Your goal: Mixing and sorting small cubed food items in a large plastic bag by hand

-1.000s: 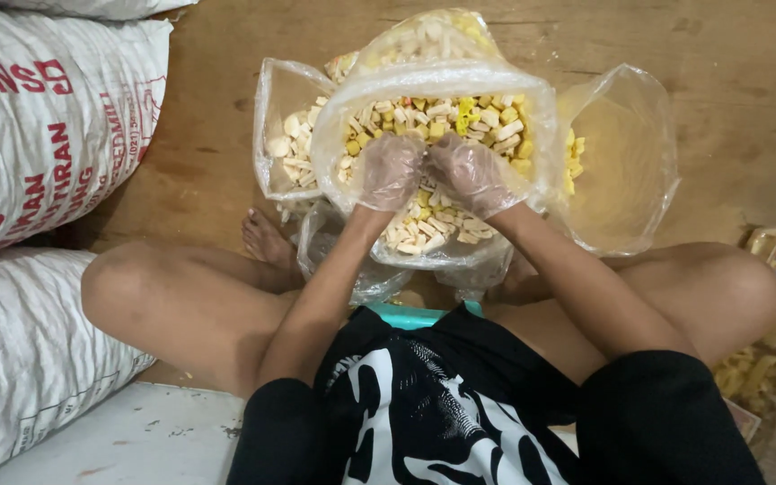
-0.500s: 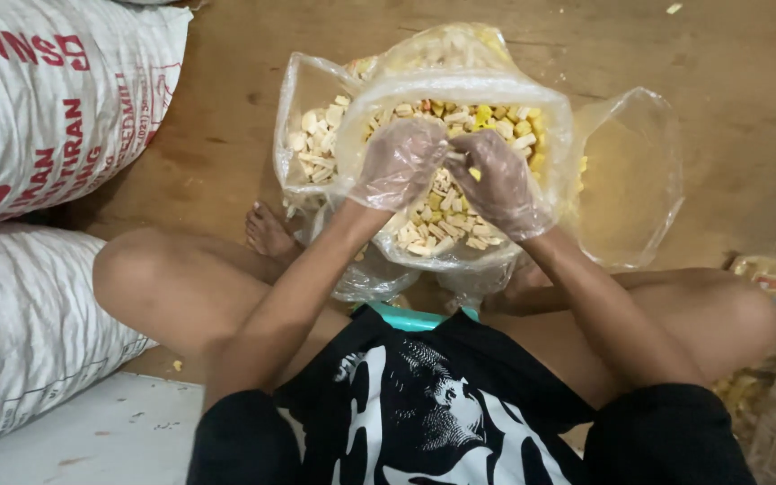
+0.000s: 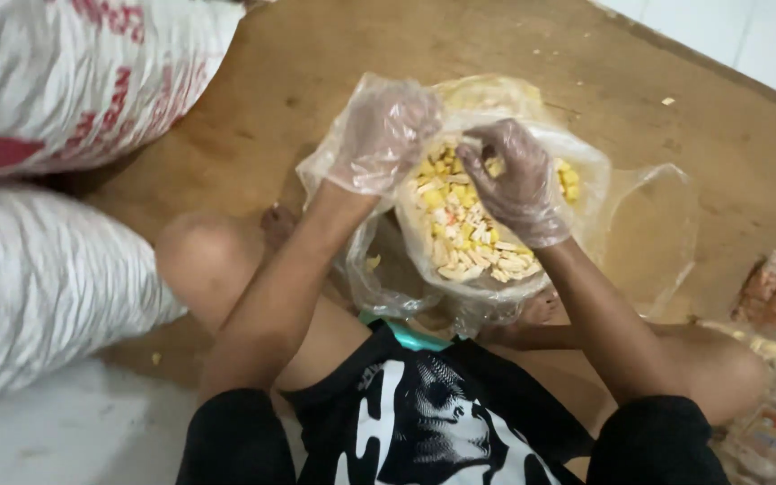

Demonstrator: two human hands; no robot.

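I sit cross-legged, both forearms reaching forward and bare below short black sleeves. My left hand [image 3: 386, 133] — in a thin clear glove — is curled loosely, knuckles up. My right hand [image 3: 515, 182], gloved too, pinches its fingertips together, wrist bent down.

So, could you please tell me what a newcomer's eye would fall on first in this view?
First, the clear plastic bag of yellow and cream snack pieces, at the centre, on the brown floor. The left hand and right hand, both in thin clear gloves, grip its upper edge. Next, the big white sacks stacked at the left.
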